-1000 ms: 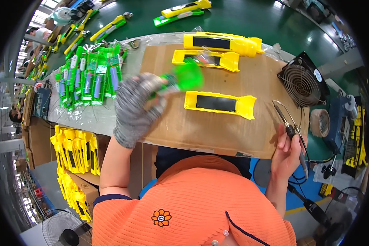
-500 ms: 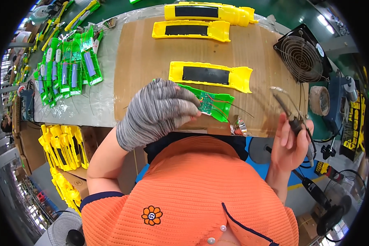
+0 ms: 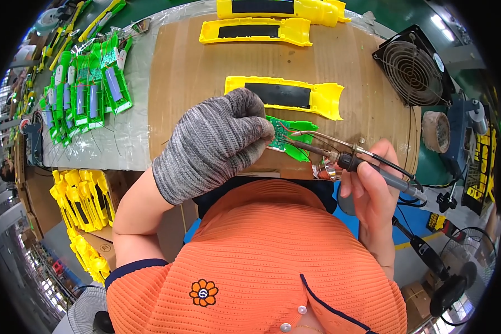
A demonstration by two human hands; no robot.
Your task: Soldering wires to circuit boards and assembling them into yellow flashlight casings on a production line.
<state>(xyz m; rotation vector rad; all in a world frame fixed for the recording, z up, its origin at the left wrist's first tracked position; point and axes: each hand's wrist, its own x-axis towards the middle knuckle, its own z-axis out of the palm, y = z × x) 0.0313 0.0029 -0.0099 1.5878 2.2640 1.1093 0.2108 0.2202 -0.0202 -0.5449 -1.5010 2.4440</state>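
Gripping a soldering iron, the right hand points it at the circuit board inside the green case, near the cardboard's front edge. The gloved left hand pinches the case from the left. Behind lies a yellow shell; a fan stands by the right edge.

Open across the cardboard between the nearest yellow shell and a farther pair. Hemmed in toward the left edge of the desk by clustered green shells, at right by fan and tape roll; barred by the near edge by gloved left fingers and slanting soldering iron.
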